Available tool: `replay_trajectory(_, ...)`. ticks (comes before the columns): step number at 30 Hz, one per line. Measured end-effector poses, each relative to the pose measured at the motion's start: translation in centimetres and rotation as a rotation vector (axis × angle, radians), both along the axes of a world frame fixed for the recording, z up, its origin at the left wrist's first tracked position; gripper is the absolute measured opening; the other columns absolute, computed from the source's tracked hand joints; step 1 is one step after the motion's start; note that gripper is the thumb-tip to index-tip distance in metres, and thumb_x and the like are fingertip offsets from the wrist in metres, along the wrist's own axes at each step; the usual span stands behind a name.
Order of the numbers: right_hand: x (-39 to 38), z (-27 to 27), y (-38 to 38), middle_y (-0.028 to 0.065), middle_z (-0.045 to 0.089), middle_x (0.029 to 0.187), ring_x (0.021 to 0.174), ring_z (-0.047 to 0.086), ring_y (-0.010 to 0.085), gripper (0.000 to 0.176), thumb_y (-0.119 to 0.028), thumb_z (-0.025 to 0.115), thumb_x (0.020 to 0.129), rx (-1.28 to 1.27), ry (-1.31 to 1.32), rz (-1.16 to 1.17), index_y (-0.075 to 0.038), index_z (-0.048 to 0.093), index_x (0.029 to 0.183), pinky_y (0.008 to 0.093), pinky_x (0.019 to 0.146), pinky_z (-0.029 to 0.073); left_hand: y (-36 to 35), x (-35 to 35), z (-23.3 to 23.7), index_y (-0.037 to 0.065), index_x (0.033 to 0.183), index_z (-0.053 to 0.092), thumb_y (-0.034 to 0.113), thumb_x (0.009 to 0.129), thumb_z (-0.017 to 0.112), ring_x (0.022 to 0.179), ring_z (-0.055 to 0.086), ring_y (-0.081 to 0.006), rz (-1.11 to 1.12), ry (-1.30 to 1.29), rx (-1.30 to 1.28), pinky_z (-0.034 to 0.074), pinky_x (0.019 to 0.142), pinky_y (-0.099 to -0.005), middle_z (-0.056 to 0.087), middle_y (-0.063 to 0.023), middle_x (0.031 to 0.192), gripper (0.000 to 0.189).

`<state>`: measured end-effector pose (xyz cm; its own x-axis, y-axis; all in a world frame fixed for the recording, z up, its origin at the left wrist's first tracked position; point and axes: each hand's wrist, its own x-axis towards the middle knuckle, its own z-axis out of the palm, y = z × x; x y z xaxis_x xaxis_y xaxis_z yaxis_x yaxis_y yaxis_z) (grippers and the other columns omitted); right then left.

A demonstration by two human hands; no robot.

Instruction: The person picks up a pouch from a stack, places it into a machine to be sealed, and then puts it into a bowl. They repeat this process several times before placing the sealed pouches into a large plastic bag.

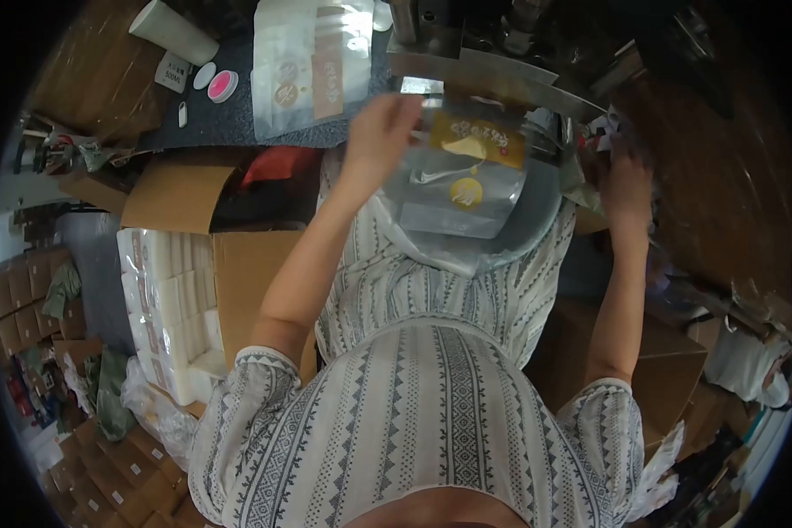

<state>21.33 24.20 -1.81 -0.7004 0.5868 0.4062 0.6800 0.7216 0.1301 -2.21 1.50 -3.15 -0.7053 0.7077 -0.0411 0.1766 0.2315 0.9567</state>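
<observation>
My left hand [383,136] is at the upper left corner of a plastic pouch [462,198] with gold and white print, its fingers closed on the edge and somewhat blurred. The pouch lies tilted over a pale basin [541,216] on my lap, below the metal edge of a machine. My right hand [627,185] reaches out to the right, beside a greenish wrapper [583,180] and small mixed items. Its fingers are dark and blurred, so I cannot make out whether they hold anything.
Stacked printed pouches [312,70] lie on the dark mat [224,119], near a white cup [172,31] and a pink round tin [223,85]. The machine's metal plate [502,75] spans the front. At left, an open cardboard box [260,282] stands by packed white pouches [172,299].
</observation>
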Motion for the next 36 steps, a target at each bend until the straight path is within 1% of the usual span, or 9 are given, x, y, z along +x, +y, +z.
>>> replay_trajectory(1,-0.2,0.3,-0.1,0.0165,0.065,0.093,0.086,0.063,0.0357,0.028,-0.019,0.06,0.084,-0.168,0.026,-0.021,-0.008,0.059,0.109,0.0434,0.074,0.05,-1.1,-1.6,0.0,-0.005,0.112,0.057,0.026,0.088,0.062,0.1,0.06,-0.0284,0.119,0.452,0.015,0.048,0.081,-0.035,0.059,-0.022,0.113,0.04)
replay_trajectory(2,0.0,0.3,-0.5,0.016,0.066,0.094,0.089,0.063,0.0355,0.028,-0.017,0.059,0.084,-0.345,0.041,-0.045,-0.01,0.058,0.111,0.0439,0.075,0.049,-2.3,-2.5,-0.7,-0.005,0.112,0.057,0.026,0.088,0.062,0.1,0.06,-0.0284,0.117,0.446,0.006,0.048,0.081,-0.035,0.059,-0.022,0.113,0.04)
replay_trajectory(4,0.1,0.2,-0.4,0.0161,0.066,0.093,0.088,0.063,0.0359,0.027,-0.016,0.059,0.084,-0.391,0.051,-0.056,-0.01,0.058,0.11,0.044,0.075,0.05,-4.2,-3.7,-3.2,-0.002,0.124,0.049,0.026,0.086,0.063,0.116,0.048,-0.0333,0.183,1.175,-0.631,0.039,0.094,-0.0423,0.047,-0.0242,0.128,0.049)
replay_trajectory(6,-0.4,0.4,0.1,0.0161,0.066,0.092,0.087,0.064,0.0363,0.026,-0.015,0.059,0.083,-0.426,0.077,-0.065,-0.01,0.058,0.109,0.0441,0.074,0.05,-5.6,-2.5,-4.4,0.001,0.132,0.04,0.024,0.083,0.066,0.119,0.044,-0.0344,0.155,1.281,-0.544,0.033,0.098,-0.045,0.041,-0.0215,0.134,0.06)
replay_trajectory(15,-0.3,5.5,-3.7,0.0171,0.066,0.087,0.078,0.065,0.0292,0.015,-0.008,0.06,0.084,-0.84,0.346,-0.048,-0.002,0.062,0.098,0.0338,0.068,0.05,-8.3,0.5,0.6,0.005,0.089,0.063,0.003,0.077,0.062,0.076,0.057,-0.032,0.189,0.866,-0.298,0.046,0.064,-0.0374,0.058,-0.012,0.081,0.012)
replay_trajectory(20,-4.9,6.5,-9.5,0.0096,0.064,0.102,0.094,0.061,0.024,0.018,0.001,0.062,0.081,-0.752,0.375,0.847,-0.003,0.063,0.098,0.0319,0.077,0.049,-6.7,4.2,3.2,0.004,0.085,0.063,0.002,0.077,0.063,0.071,0.057,-0.0311,0.089,0.837,-0.098,0.046,0.059,-0.037,0.057,-0.0105,0.078,0.009)
replay_trajectory(27,-5.2,5.2,-9.3,0.0086,0.064,0.103,0.097,0.061,0.0222,0.02,-0.003,0.063,0.082,-0.931,0.288,0.851,-0.004,0.063,0.102,0.0314,0.083,0.048,-4.9,5.2,1.9,0.002,0.088,0.064,0.01,0.082,0.063,0.066,0.06,-0.0266,-0.301,0.639,-0.066,0.047,0.058,-0.0348,0.06,-0.0105,0.077,0.009)
replay_trajectory(29,-4.9,4.5,-8.9,0.0085,0.065,0.103,0.096,0.061,0.0175,0.023,-0.006,0.064,0.083,-1.144,0.44,0.515,-0.004,0.063,0.106,0.0301,0.084,0.047,-3.1,5.2,0.9,0.002,0.094,0.066,0.013,0.087,0.061,0.066,0.064,-0.0183,-0.324,0.037,-0.146,0.048,0.056,-0.033,0.065,-0.0098,0.083,0.014)
replay_trajectory(36,-1.9,5.1,-5.8,0.0103,0.067,0.096,0.09,0.064,0.0174,0.025,-0.013,0.066,0.083,-0.822,0.37,0.345,-0.005,0.065,0.106,0.0315,0.077,0.048,2.5,2.7,0.8,-0.002,0.106,0.062,0.025,0.089,0.061,0.071,0.065,-0.0137,-0.198,-0.588,0.004,0.051,0.056,-0.0276,0.066,-0.007,0.084,0.032)
